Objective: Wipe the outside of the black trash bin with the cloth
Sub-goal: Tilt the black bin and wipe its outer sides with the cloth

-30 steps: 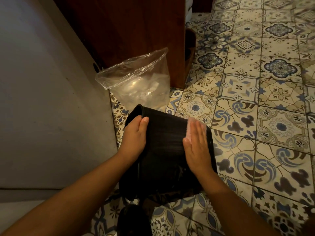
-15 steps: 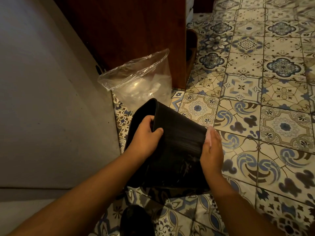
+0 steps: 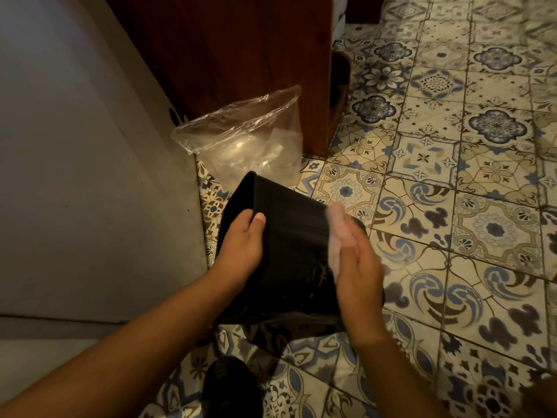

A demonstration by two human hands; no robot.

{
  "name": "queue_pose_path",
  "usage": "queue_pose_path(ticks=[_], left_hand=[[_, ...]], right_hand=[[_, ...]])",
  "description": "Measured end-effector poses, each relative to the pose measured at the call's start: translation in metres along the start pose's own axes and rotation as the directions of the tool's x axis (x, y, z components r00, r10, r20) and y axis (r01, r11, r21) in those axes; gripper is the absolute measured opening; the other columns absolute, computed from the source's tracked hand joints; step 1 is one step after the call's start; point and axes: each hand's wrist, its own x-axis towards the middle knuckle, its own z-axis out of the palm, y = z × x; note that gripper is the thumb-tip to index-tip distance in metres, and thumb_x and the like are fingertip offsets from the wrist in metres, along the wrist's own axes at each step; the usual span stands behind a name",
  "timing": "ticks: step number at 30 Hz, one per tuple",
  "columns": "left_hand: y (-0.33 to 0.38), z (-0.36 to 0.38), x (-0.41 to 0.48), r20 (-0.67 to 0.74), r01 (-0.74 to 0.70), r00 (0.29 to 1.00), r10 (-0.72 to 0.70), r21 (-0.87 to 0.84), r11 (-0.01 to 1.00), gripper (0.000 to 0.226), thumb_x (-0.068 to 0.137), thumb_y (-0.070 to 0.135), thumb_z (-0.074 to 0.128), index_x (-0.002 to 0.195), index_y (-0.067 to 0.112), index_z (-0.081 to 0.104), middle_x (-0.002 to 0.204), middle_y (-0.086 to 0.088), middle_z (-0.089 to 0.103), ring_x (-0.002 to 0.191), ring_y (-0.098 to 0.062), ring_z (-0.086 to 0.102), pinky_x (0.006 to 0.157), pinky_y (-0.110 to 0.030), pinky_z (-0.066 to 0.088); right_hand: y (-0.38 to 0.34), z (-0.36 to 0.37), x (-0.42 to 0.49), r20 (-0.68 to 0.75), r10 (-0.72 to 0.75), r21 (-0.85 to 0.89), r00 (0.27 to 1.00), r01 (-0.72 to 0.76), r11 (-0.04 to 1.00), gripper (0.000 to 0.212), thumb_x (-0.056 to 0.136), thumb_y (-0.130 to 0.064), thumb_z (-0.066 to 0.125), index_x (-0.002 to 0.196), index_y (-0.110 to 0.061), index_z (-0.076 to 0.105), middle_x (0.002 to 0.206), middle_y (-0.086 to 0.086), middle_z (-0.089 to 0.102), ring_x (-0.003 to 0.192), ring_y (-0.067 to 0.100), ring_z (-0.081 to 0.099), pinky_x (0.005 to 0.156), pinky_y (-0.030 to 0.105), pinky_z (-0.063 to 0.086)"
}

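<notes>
The black trash bin [image 3: 289, 245] lies tilted on the patterned tile floor, its open mouth turned to the left and away from me. My left hand [image 3: 241, 245] grips its rim, thumb on the outer wall and fingers inside the mouth. A pale pink cloth [image 3: 336, 236] is pressed flat against the bin's right outer wall under my right hand [image 3: 358, 273]. The cloth and my right hand are blurred by motion. The bin's base is hidden behind my arms.
A clear plastic bag [image 3: 250, 140] stands just beyond the bin, against a dark wooden cabinet [image 3: 241, 49]. A pale wall [image 3: 75, 146] runs along the left. Patterned floor tiles [image 3: 452, 206] stretch to the right. A dark object [image 3: 229, 387] lies on the floor near me.
The bin has turned so its mouth faces more to the left. My left hand moved from the outer wall to gripping the rim. My right hand with the cloth slid to the bin's right side.
</notes>
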Motion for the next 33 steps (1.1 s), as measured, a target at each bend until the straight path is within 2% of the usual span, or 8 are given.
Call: queue_pose_path(ticks=[5, 11, 14, 17, 21, 27, 31, 33], left_hand=[[0.002, 0.006, 0.001, -0.010, -0.070, 0.997, 0.070, 0.040, 0.997, 0.028, 0.105, 0.026, 0.037, 0.090, 0.008, 0.053, 0.083, -0.008, 0.050, 0.073, -0.017, 0.048, 0.069, -0.035, 0.041], [-0.004, 0.001, 0.004, 0.007, -0.117, 0.993, 0.117, 0.074, 0.990, 0.027, 0.105, 0.024, 0.036, 0.087, 0.010, 0.050, 0.078, -0.003, 0.046, 0.069, -0.013, 0.044, 0.067, -0.033, 0.040], [-0.005, 0.001, 0.006, 0.009, -0.127, 0.992, 0.126, 0.097, 0.987, 0.030, 0.105, 0.027, 0.036, 0.092, 0.006, 0.053, 0.084, -0.009, 0.052, 0.074, -0.018, 0.050, 0.070, -0.040, 0.046], [-0.004, -0.001, 0.010, -0.013, -0.091, 0.996, 0.092, 0.076, 0.993, 0.032, 0.105, 0.029, 0.037, 0.099, 0.004, 0.057, 0.101, -0.021, 0.061, 0.085, -0.027, 0.058, 0.079, -0.048, 0.052], [-0.004, -0.004, 0.013, 0.023, -0.084, 0.996, 0.082, 0.077, 0.993, 0.032, 0.105, 0.030, 0.037, 0.103, 0.006, 0.058, 0.106, -0.019, 0.062, 0.099, -0.036, 0.061, 0.088, -0.052, 0.052], [-0.003, -0.006, 0.013, 0.052, -0.089, 0.995, 0.086, 0.055, 0.994, 0.030, 0.104, 0.032, 0.040, 0.106, 0.012, 0.062, 0.102, -0.008, 0.065, 0.095, -0.025, 0.064, 0.082, -0.040, 0.053], [-0.006, -0.011, 0.007, 0.020, -0.026, 1.000, 0.024, 0.104, 0.994, 0.040, 0.101, 0.048, 0.041, 0.108, 0.013, 0.060, 0.099, -0.004, 0.062, 0.088, -0.018, 0.061, 0.075, -0.033, 0.049], [-0.008, -0.015, -0.003, 0.137, 0.011, 0.990, -0.015, 0.027, 1.000, 0.042, 0.097, 0.050, 0.047, 0.120, 0.017, 0.059, 0.110, 0.001, 0.065, 0.099, -0.015, 0.064, 0.082, -0.033, 0.054]], right_hand=[[-0.013, 0.042, -0.032, 0.303, -0.187, -0.207, 0.934, 0.256, 0.944, 0.048, 0.108, -0.027, 0.032, 0.156, -0.028, 0.036, 0.163, -0.016, 0.032, 0.151, -0.006, 0.019, 0.125, 0.025, 0.019], [0.007, 0.055, -0.038, 0.438, -0.165, -0.439, 0.884, 0.370, 0.819, 0.063, 0.103, -0.047, 0.022, 0.160, -0.038, -0.003, 0.169, -0.019, -0.013, 0.154, 0.001, -0.016, 0.125, 0.034, -0.005], [0.025, 0.047, -0.030, 0.367, -0.119, -0.457, 0.923, 0.290, 0.841, 0.062, 0.104, -0.045, 0.019, 0.160, -0.040, -0.004, 0.169, -0.019, -0.012, 0.154, 0.003, -0.017, 0.126, 0.037, -0.004], [0.052, 0.031, -0.014, 0.317, -0.090, -0.449, 0.944, 0.233, 0.862, 0.059, 0.106, -0.040, 0.021, 0.161, -0.036, 0.001, 0.170, -0.016, -0.004, 0.155, 0.005, -0.014, 0.128, 0.038, 0.002], [0.090, 0.010, 0.006, 0.244, -0.067, -0.494, 0.968, 0.183, 0.850, 0.058, 0.107, -0.037, 0.018, 0.162, -0.032, 0.003, 0.171, -0.013, 0.000, 0.157, 0.007, -0.009, 0.129, 0.042, 0.005], [0.125, -0.015, 0.028, 0.106, 0.038, -0.506, 0.994, 0.021, 0.862, 0.060, 0.104, -0.043, 0.018, 0.162, -0.036, 0.006, 0.171, -0.013, 0.004, 0.157, 0.008, -0.005, 0.128, 0.047, 0.010], [0.133, -0.017, 0.031, 0.000, 0.052, -0.493, 0.999, -0.045, 0.869, 0.061, 0.103, -0.041, 0.022, 0.162, -0.030, 0.012, 0.171, -0.006, 0.012, 0.158, 0.013, 0.005, 0.127, 0.048, 0.014], [0.134, -0.015, 0.029, -0.036, 0.069, -0.479, 0.997, -0.078, 0.874, 0.061, 0.103, -0.040, 0.025, 0.162, -0.028, 0.014, 0.170, -0.004, 0.015, 0.158, 0.015, 0.008, 0.127, 0.048, 0.016]])
